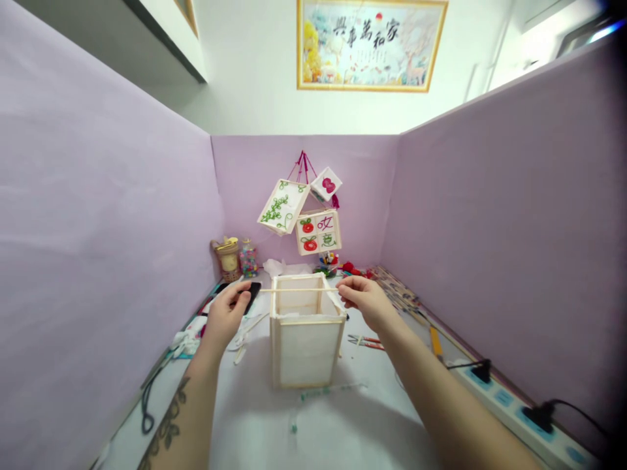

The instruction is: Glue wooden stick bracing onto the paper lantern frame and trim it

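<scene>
A thin pale wooden stick (298,290) is stretched level between my two hands, over the open top of a white box with a wooden frame (308,352). My left hand (229,310) pinches its left end, to the left of the box. The other end is between the fingertips of my right hand (362,297), at the box's right. The box stands upright on the white table (255,431). Behind my left fingers lies a black phone (253,295).
Red-handled scissors (368,343) lie right of the box, a syringe-like tube (318,393) in front. Decorated lanterns (284,205) hang at the back. A power strip (509,398) and wooden sticks (396,290) line the right side; a basket (228,261) stands back left.
</scene>
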Available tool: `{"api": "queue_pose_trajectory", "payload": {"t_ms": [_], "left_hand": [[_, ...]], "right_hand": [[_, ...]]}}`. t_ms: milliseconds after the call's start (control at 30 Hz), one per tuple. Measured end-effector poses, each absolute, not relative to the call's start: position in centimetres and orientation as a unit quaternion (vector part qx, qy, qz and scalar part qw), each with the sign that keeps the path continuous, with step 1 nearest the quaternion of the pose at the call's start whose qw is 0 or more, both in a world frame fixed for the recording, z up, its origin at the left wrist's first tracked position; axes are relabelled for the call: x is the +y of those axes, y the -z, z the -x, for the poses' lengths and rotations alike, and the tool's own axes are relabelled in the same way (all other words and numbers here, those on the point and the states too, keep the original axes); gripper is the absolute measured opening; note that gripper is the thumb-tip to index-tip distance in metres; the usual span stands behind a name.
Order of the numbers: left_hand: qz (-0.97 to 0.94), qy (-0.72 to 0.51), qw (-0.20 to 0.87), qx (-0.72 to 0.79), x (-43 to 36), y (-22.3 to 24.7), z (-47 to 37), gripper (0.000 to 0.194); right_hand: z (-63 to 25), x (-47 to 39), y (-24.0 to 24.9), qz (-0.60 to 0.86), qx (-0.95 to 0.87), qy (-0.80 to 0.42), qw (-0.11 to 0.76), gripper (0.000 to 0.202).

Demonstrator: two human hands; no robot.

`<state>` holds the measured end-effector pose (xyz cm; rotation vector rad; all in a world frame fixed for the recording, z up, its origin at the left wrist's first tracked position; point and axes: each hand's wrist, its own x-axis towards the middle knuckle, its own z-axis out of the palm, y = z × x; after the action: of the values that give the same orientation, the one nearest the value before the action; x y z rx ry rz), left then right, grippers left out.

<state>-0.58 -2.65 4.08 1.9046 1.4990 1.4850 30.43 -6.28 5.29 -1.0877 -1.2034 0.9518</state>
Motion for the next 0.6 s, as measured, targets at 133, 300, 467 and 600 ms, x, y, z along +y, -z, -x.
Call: {"api": "queue_pose_trajectory", "payload": {"t_ms": [133,300,467,600], "left_hand": [[-0.667,-0.586,0.157,0.433,-4.1,-4.6,-2.2,0.039],[-0.672,-0.579,0.152,0.436,-4.1,-4.3,-3.1,0.028],[-0.672,-0.578,0.147,0.44,-3.6,-3.9,-2.9,0.027],[-0.669,-0.579,0.158,0.439,-3.5,-3.8,-3.1,0.028]], "right_hand": [[-30.8,-6.1,-5.1,0.471,-0.524,-0.399,0.586,0.019],[-30.6,-6.2,-5.3,0.468,-0.53,-0.409,0.577,0.014],[-30.2,-6.6,-6.0,0.471,-0.521,-0.412,0.58,0.015],[-30.2,-6.7,-5.9,0.477,-0.523,-0.41,0.575,0.016]]}}
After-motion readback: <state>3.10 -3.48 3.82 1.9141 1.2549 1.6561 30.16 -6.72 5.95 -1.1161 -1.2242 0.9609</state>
